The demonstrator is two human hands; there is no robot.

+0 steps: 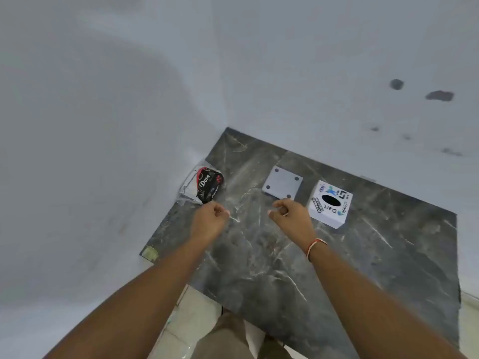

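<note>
In the head view, both forearms reach up from the bottom of the frame over a dark marble slab set into a corner of pale walls. The left hand hangs left of centre with its fingers loosely curled and the thumb beside the forefinger. Nothing shows between them, though the knuckles hide the palm side, so a very small item cannot be ruled out. The right hand, with a thread band on its wrist, is shaped the same way: loosely curled, with nothing visible in its grasp.

The Dove packet lies flat at the slab's left edge against the wall. It is directly above the left hand in the frame, just beyond the knuckles. The grey square plate, with a dark dot at each corner, lies flat just above the right hand, its near corner by the fingers. A white stickered box with a dark oval hole on top stands right of that hand, close beside the plate.

The three items sit in a row across the middle of the frame, probably so each is within easy reach. Each hand is poised below one item, likely ready to pick it up.
</note>
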